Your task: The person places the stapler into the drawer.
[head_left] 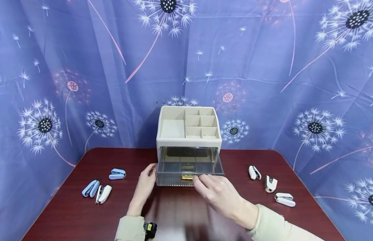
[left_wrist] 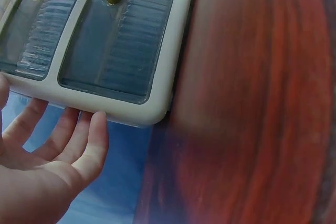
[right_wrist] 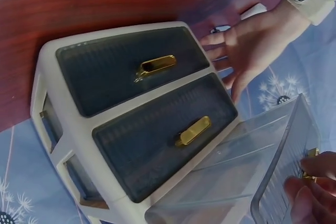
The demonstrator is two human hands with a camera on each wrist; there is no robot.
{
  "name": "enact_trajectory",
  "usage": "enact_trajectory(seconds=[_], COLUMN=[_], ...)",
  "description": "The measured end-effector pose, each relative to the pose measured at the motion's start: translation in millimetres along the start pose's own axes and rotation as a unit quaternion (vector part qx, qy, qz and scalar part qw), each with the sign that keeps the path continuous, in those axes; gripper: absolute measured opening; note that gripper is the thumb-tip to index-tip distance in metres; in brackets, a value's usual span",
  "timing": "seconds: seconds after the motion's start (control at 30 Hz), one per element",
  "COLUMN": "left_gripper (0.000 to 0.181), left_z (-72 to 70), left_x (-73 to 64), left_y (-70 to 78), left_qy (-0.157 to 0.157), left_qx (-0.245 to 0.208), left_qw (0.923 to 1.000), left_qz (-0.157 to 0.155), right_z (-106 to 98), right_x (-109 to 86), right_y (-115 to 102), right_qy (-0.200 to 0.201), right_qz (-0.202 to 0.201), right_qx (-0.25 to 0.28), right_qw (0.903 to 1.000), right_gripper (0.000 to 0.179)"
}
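Drawer (head_left: 174, 171) is perhaps risking a fall if overpulled, right hand (head_left: 219, 195) pinching its handle (head_left: 187, 177), left hand (head_left: 145, 184), fingers apart, touching the case (head_left: 189, 142).

Head view fwd/down, farther; L/R wrist views close, tilted (both share lower drawer fronts (right_wrist: 113, 80)).

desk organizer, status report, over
Right hand pinching gold handle; left hand against organizer's side. Top drawer open. Mini staplers off to both sides.
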State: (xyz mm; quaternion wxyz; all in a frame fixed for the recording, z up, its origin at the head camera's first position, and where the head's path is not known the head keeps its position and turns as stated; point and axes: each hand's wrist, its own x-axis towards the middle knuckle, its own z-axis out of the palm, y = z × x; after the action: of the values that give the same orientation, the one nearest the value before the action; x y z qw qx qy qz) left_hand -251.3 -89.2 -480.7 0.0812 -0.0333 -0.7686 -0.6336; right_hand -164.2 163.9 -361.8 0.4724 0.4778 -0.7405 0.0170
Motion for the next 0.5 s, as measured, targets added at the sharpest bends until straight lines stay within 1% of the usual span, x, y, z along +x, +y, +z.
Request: enact_trajectory(seconds=[0.13,0.23,0.37,0.5], left_gripper=[0.03,0.031,0.032,0.031], left_z=[-0.2,-0.7,-1.5,0.2], left_x=[1.1,1.4,1.2,0.3], left_y=[0.6,0.1,1.1,2.2], left_qy=[0.003,0.001,0.004,0.006], left_qx=[0.006,0.009,0.021,0.025], left_qw=[1.0,0.9999,0.9998,0.9997], left_qz=[-0.002,-0.005,-0.002,-0.005], right_z=[-2.0,-5.5,-10.6,-15.9], right_x=[2.5,6.7,13.3,16.7], right_y=[-4.0,-7.9,-13.9,-17.7], right_qy=[0.015,0.038,0.091,0.152], right_qz=[0.004,0.01,0.019,0.043], right_qx=[-0.006,-0.006,0.0,0.02], right_qw=[0.9999,0.9992,0.9956,0.9872], right_gripper=[0.028,0.027,0.025,0.025])
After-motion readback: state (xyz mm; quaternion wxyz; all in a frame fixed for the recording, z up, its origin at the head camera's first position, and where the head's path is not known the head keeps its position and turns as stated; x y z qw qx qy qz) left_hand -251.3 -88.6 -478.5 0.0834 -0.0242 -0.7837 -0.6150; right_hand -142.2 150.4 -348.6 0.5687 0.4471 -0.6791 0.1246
